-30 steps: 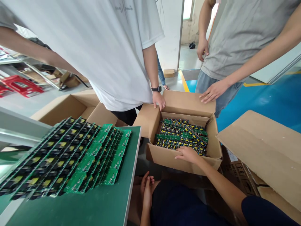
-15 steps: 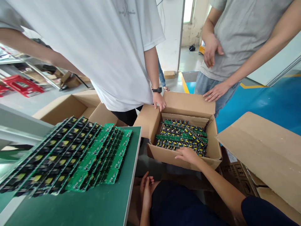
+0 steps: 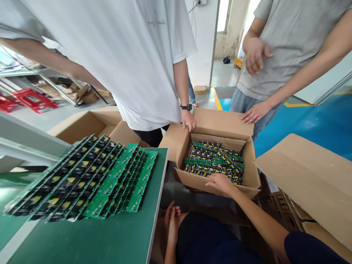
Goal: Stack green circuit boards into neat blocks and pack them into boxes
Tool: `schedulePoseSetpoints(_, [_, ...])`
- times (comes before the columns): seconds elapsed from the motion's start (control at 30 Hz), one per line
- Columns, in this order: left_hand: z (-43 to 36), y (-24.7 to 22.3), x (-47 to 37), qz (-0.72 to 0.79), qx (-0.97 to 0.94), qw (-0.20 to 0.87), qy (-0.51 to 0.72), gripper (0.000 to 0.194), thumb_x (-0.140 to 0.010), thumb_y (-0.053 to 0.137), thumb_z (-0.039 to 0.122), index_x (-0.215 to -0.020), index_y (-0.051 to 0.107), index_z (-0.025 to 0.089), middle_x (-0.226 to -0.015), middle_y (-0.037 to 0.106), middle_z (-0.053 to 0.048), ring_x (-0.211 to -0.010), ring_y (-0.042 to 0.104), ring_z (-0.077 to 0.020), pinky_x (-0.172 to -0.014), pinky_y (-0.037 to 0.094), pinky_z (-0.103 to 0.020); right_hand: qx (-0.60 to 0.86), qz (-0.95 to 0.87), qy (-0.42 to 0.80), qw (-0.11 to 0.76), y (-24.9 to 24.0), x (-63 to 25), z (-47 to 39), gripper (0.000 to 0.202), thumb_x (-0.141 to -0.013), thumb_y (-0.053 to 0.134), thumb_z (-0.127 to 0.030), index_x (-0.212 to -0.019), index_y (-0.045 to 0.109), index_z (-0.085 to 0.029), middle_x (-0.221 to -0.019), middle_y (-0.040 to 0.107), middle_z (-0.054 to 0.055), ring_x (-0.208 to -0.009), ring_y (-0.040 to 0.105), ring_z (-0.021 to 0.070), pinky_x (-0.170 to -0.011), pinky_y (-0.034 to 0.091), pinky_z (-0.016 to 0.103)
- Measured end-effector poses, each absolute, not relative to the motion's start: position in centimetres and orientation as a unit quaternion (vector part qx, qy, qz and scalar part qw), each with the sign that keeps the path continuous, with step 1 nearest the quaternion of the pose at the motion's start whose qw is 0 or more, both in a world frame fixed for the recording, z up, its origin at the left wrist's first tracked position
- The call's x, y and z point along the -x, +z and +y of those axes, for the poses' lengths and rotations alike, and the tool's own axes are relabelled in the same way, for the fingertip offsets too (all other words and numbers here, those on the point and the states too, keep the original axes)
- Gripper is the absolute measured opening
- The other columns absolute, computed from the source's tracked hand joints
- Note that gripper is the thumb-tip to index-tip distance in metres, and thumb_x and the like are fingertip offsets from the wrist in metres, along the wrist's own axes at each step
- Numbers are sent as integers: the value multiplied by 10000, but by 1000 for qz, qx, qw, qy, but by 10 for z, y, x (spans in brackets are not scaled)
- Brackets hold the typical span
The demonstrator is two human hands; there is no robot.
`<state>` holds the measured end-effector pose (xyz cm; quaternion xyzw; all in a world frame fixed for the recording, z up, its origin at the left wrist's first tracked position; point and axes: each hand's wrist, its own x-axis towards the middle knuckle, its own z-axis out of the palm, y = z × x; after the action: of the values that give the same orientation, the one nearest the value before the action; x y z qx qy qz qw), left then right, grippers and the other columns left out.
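Note:
My right hand (image 3: 220,182) rests over the near wall of an open cardboard box (image 3: 198,184). Its fingers are loosely stretched toward the contents, and nothing shows in its grasp. Inside the box lie several populated circuit boards (image 3: 213,161), green with yellow, blue and black components. Low in the view, my left hand (image 3: 172,220) lies by my lap with its fingers loosely apart, holding nothing visible. To its left, more circuit boards (image 3: 121,179) stand leaning in tilted rows on a green-topped table (image 3: 90,242).
A co-worker in a white shirt (image 3: 148,66) touches the box's left flap. Another in a grey shirt (image 3: 297,40) has one hand on its far flap. A second open carton (image 3: 74,124) stands behind the table; a cardboard flap (image 3: 308,172) juts in at right.
The view has shifted slightly, so most of the scene sits a little farther right. The grey-shirted co-worker's raised hand is moving. My hands keep their places.

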<state>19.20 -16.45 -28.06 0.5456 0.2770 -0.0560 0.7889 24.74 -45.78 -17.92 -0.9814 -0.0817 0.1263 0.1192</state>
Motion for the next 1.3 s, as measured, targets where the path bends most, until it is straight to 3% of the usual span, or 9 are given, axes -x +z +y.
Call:
schedulePoseSetpoints(0.47, [-164, -281, -193, 284, -537, 792, -63, 629, -582, 825, 548, -1070, 685, 177, -822, 688, -32, -718, 645, -116, -670, 515, -238, 982, -77, 122, 125, -182, -248, -459, 448, -931, 475, -582, -1140, 707, -261, -1073, 735, 86, -1008, 676, 245, -840, 498, 296])
schedulePoseSetpoints(1.3, [-165, -275, -191, 284, -535, 793, -64, 576, -633, 805, 505, -1096, 683, 184, -842, 690, -39, -743, 650, -117, -688, 514, -231, 981, -74, 131, 123, -181, -249, -459, 480, -929, 462, -600, -1134, 709, -242, -1093, 727, 94, -1031, 668, 266, -845, 499, 317])
